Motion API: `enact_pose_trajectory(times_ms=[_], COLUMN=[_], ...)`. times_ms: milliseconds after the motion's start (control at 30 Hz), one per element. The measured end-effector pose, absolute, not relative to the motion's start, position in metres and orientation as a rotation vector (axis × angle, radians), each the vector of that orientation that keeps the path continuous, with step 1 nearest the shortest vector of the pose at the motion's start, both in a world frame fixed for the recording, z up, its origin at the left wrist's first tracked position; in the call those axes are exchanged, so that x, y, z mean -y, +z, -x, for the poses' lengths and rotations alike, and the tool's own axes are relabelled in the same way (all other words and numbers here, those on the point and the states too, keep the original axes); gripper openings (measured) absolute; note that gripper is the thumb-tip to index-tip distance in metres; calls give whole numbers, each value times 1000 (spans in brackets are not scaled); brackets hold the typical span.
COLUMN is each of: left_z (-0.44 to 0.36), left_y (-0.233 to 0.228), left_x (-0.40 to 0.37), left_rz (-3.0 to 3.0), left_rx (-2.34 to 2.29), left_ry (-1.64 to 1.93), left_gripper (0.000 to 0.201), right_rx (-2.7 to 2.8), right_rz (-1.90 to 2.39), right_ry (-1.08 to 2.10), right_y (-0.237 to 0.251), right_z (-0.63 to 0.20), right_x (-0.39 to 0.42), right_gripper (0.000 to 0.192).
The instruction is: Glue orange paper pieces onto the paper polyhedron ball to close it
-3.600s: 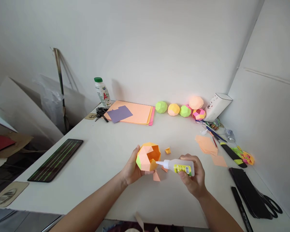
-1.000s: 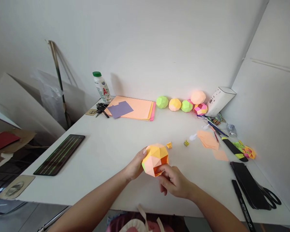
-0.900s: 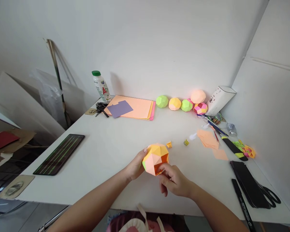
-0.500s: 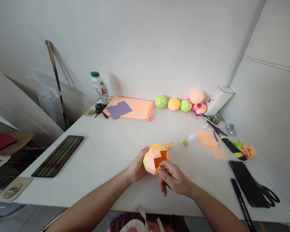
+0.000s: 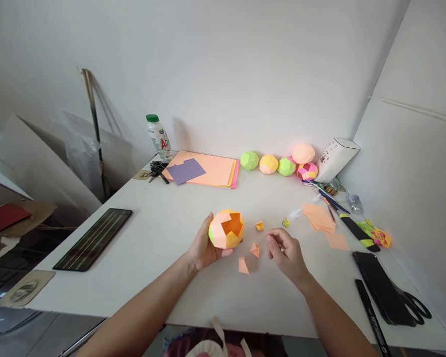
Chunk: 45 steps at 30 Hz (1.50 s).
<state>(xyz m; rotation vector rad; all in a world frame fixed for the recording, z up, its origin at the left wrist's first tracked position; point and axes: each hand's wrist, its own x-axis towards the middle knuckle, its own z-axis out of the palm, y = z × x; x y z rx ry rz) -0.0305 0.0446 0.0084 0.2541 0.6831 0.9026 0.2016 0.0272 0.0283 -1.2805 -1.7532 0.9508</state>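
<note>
My left hand (image 5: 203, 246) is wrapped round a hollow faceted paper ball (image 5: 219, 233) in peach, orange and green. A jagged opening faces up on the ball's right side. Away to the right, my right hand (image 5: 287, 253) hovers over the table with its fingers loosely bent and a little apart; I see nothing in them. Between the hands lie a folded orange paper piece (image 5: 259, 226), a folded peach piece (image 5: 255, 250) and a flat peach piece (image 5: 243, 265). Just beyond the right fingertips is a small yellow-labelled container (image 5: 286, 221) with a whitish part beside it.
Several finished paper balls (image 5: 268, 164) line the wall. Coloured sheets (image 5: 211, 168), keys (image 5: 158, 168) and a bottle (image 5: 159, 139) stand back left. Peach cut papers (image 5: 318, 218), a cutter (image 5: 359, 231), a black case (image 5: 381, 285), scissors (image 5: 412, 302) and a marker (image 5: 371, 315) lie right.
My right hand has left the ball's edge and moved right, uncovering the peach pieces. My left hand has shifted the ball left and turned it, so its opening faces more upward.
</note>
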Motion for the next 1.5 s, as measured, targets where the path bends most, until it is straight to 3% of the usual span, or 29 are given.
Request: enact_pose_trajectory(times_ms=[200,467,700,900,1100,1233,1367,1500], left_z=[44,49,46,34,26,25,24,22], left_y=[10,2,3,4,3,2,4,7], left_x=[-52,-53,-52,-48,-44,-42,-41,-37], left_rz=[-277,-470,-436,-388,-425,-436,-466,-504], left_rx=[-661,-442,-502,-547,-529,-530,-565,-591], left_ry=[1011,1024,1012,933,860,849,810,754], left_gripper=[71,72,64,61,60,59,60,56], right_rx=[2176,2117,1617,1575,1127,1081,1060,1208], right_rz=[1494,1335,947,841,843,875,918,1015], right_ry=[896,1009,1628,1534,1822,1832,1777,1495], right_y=[19,1,22,21,20,22,23,25], right_z=[-192,-171,-190,-192,-192,-190,-191,-193], right_x=[-29,-16,-25,-21,-24,-28,-26,-21], right_gripper=[26,28,25,22,31,38,30,25])
